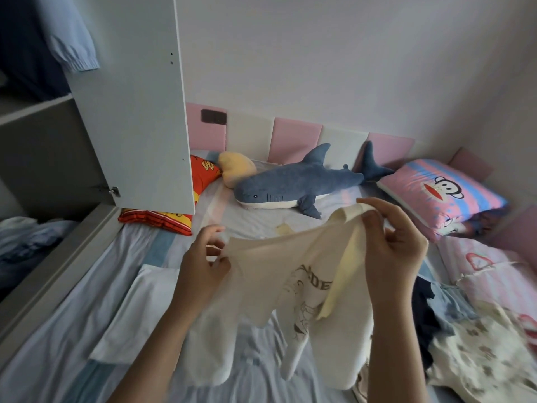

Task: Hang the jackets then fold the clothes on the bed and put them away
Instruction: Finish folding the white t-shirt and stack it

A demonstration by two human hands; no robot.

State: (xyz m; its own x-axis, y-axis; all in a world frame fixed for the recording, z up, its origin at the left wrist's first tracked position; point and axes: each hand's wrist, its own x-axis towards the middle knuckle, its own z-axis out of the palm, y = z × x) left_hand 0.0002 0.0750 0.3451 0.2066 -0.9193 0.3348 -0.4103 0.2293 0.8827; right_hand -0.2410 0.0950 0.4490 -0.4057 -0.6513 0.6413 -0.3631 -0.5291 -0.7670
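I hold a cream top (276,271) with a dark printed drawing above the bed (72,330). My left hand (203,266) pinches one shoulder edge of it. Higher and to the right, my right hand (392,245) grips its ribbed collar. The sleeves and body hang down toward the sheet. A folded white garment (136,315) lies flat on the bed below my left arm. At the right edge of the bed sits a heap of unfolded clothes (465,344), dark, blue and patterned.
An open wardrobe door (139,112) juts over the bed's left side, with shelves (43,146) and a hanging light-blue sleeve (69,39) behind it. A plush shark (296,184), a yellow cushion (235,167), a red pillow (200,175) and a pink pillow (441,193) line the headboard.
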